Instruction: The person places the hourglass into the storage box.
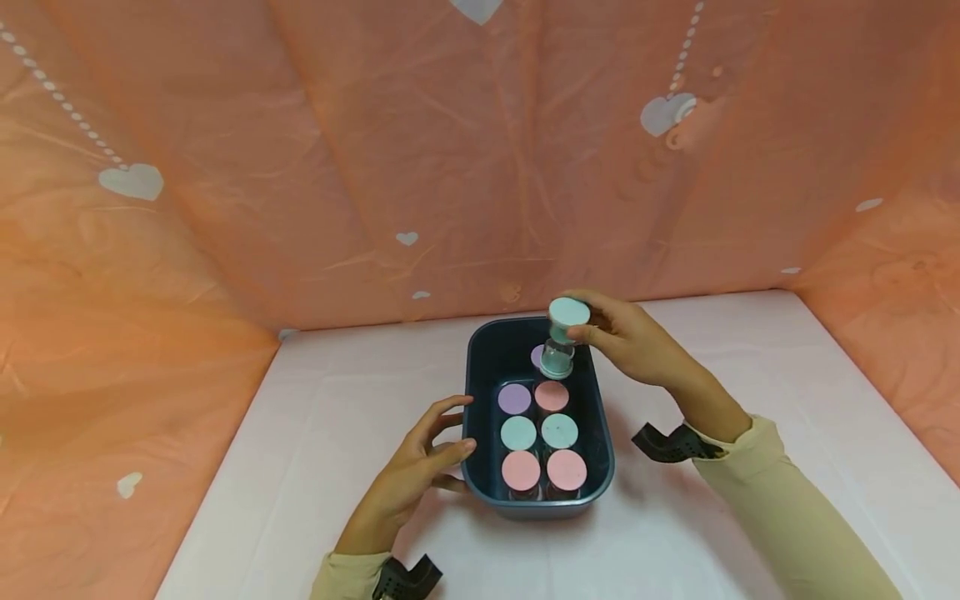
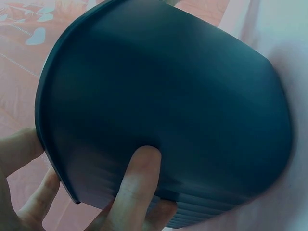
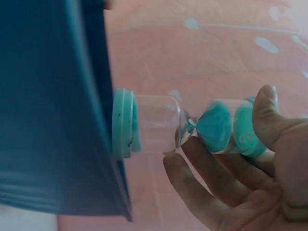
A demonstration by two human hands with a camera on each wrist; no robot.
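An hourglass (image 1: 557,358) with mint-green caps hangs upright over the far end of a dark blue bin (image 1: 474,342). My right hand (image 1: 626,337) grips its upper end between thumb and fingers. In the right wrist view the hourglass (image 3: 156,122) shows green sand in the bulb nearer the fingers, and its lower cap overlaps the bin's rim. My left hand (image 1: 412,467) rests fingertips against the bin's left side. The left wrist view shows the thumb (image 2: 139,187) on the outer wall, with other fingers near the rim.
Inside the bin, several more hourglasses stand in two columns: pink caps (image 1: 521,471) in front, mint caps (image 1: 518,433) behind, then a purple cap (image 1: 514,399) beside a pink cap (image 1: 551,396). Another purple cap is partly hidden. A white tabletop (image 1: 360,392) meets an orange heart-patterned curtain (image 1: 337,167).
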